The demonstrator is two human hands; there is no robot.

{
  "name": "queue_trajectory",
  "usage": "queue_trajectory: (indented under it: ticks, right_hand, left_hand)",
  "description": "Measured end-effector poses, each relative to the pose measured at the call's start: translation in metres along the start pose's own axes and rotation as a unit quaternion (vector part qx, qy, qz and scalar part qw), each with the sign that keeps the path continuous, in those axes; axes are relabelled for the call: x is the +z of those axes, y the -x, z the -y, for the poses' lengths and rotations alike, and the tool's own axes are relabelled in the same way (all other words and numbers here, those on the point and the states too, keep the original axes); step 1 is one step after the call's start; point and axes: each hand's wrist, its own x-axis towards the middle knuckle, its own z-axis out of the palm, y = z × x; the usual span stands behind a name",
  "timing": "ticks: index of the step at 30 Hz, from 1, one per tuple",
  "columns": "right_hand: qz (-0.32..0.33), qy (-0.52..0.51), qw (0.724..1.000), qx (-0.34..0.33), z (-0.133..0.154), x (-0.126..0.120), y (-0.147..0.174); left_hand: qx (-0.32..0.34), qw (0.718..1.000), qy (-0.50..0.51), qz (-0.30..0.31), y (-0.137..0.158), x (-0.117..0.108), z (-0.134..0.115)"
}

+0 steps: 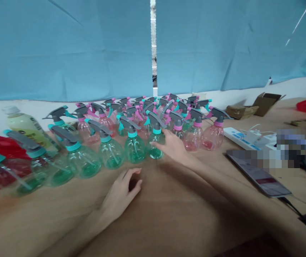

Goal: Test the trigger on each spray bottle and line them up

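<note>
Right hand (pixel 173 144): thumb, fingers spread at green trigger spray bottle (pixel 156 153); can't tell if pinching. Left hand (pixel 121 192): fingers curled, thumb apart, tabletop (pixel 153 210) below.

Dim light, stretched blurry edges.

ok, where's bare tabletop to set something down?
Tabletop between left hand and right forearm; left of that hand, before the green bottles; smaller patch between pink bottles and phone. Crowded: behind the green bottles, around the power strip.
</note>
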Motion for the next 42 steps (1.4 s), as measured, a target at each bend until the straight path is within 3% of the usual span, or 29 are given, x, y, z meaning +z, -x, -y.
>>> queue_trajectory:
  ticks: [4, 10, 16, 20, 24, 28, 32, 37, 42]
  right_hand:
    - [0.017, -0.002, 1.000, -0.008, 0.000, -0.010, 0.013]
    - [0.046, -0.003, 0.998, -0.039, 0.006, -0.031, 0.049]
    - [0.092, -0.022, 0.993, -0.075, 0.017, -0.057, 0.082]
    - [0.123, -0.123, 0.982, -0.076, 0.021, -0.065, 0.082]
    - [0.137, -0.291, 0.944, -0.068, 0.025, -0.060, 0.069]
    - [0.133, -0.376, 0.912, -0.097, 0.029, -0.049, 0.058]
    - [0.132, -0.409, 0.896, -0.112, 0.032, -0.043, 0.054]
    - [0.119, -0.409, 0.899, -0.103, 0.031, -0.035, 0.045]
    - [0.135, -0.425, 0.885, -0.131, 0.029, -0.020, 0.029]
  left_hand:
    - [-0.003, 1.000, 0.024, -0.008, -0.006, 0.006, -0.013]
    - [0.013, 0.994, 0.008, -0.107, -0.012, 0.016, -0.041]
    - [0.025, 0.995, 0.068, -0.062, -0.004, 0.027, -0.056]
    - [0.044, 0.991, 0.116, -0.055, 0.003, 0.035, -0.060]
    - [0.038, 0.992, 0.116, -0.044, 0.004, 0.040, -0.063]
    - [0.052, 0.992, 0.116, -0.022, 0.001, 0.040, -0.067]
    - [0.039, 0.994, 0.104, -0.022, -0.001, 0.040, -0.065]
    - [0.047, 0.994, 0.097, -0.015, -0.005, 0.038, -0.052]
    - [0.059, 0.997, 0.047, -0.015, -0.010, 0.030, -0.036]
